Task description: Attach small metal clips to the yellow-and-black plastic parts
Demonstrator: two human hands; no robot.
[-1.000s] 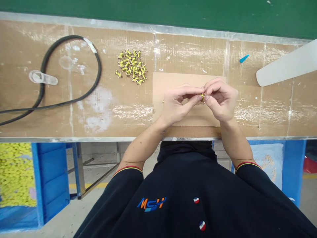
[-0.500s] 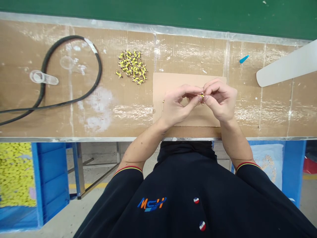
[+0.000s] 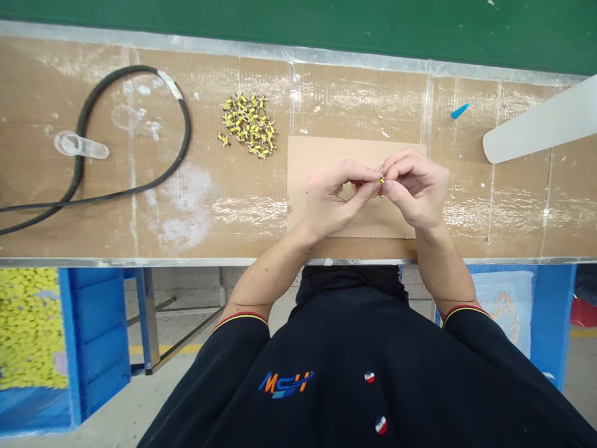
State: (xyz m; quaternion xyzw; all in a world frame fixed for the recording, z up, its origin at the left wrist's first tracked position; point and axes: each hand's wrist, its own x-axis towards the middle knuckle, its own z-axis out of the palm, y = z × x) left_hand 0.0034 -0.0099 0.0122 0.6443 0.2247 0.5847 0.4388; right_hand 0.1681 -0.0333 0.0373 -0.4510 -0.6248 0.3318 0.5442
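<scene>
My left hand (image 3: 334,197) and my right hand (image 3: 414,186) meet above a flat cardboard sheet (image 3: 326,152), their fingertips pinching a tiny yellow part (image 3: 381,182) between them. Most of that part is hidden by my fingers. Up and to the left of my hands, a loose pile of small yellow parts (image 3: 247,124) lies directly on the table, apart from the sheet.
The cardboard-covered table (image 3: 224,230) has a metal edge near me. On it lie a looped black cable (image 3: 140,193), a clear plastic piece (image 3: 77,145), a blue wedge (image 3: 459,111) and a white tapered blade (image 3: 543,124). Blue crates stand below, one holding yellow parts (image 3: 30,330).
My hands have stayed in nearly the same place over the sheet. My fingers have shifted slightly around the yellow part, and less of it shows now.
</scene>
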